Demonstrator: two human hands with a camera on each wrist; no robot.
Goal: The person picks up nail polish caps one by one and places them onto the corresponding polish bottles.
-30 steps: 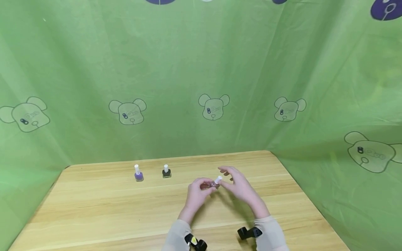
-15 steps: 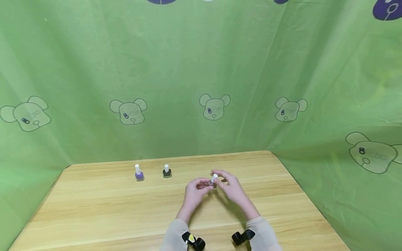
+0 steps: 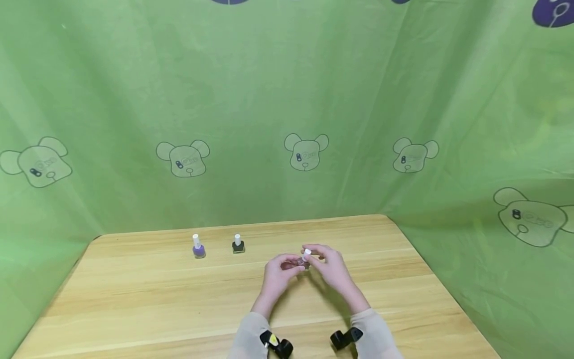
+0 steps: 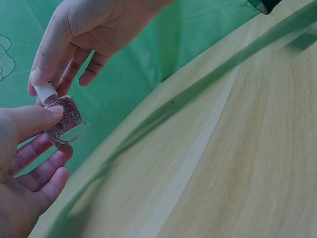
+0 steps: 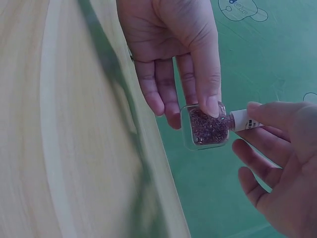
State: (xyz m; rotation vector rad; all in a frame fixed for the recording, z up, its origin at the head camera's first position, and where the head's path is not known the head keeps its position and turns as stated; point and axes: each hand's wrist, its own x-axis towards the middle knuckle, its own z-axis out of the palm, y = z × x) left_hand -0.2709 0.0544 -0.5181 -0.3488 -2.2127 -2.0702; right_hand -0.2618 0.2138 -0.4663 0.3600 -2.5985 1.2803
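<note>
A small clear nail polish bottle [image 5: 209,130] with pinkish-purple glitter is held between both hands above the table. My left hand [image 3: 276,276] pinches its glass body between thumb and fingers. The thumb and index finger of my right hand [image 3: 331,269] pinch the white cap [image 5: 243,120]. In the left wrist view the bottle leans, with its cap [image 4: 45,92] toward the upper left and its base toward the lower right. The cap sits at the bottle's neck.
A purple nail polish bottle [image 3: 199,250] and a black nail polish bottle [image 3: 238,246], both white-capped, stand upright toward the back left of the wooden table [image 3: 148,299]. A green curtain [image 3: 251,109] with bear-head drawings surrounds the back and sides.
The right hand has moved slightly left, and its fingers have closed in on the white cap. The bottle has shifted a little left and tipped more upright. The other bottles stand unmoved.
</note>
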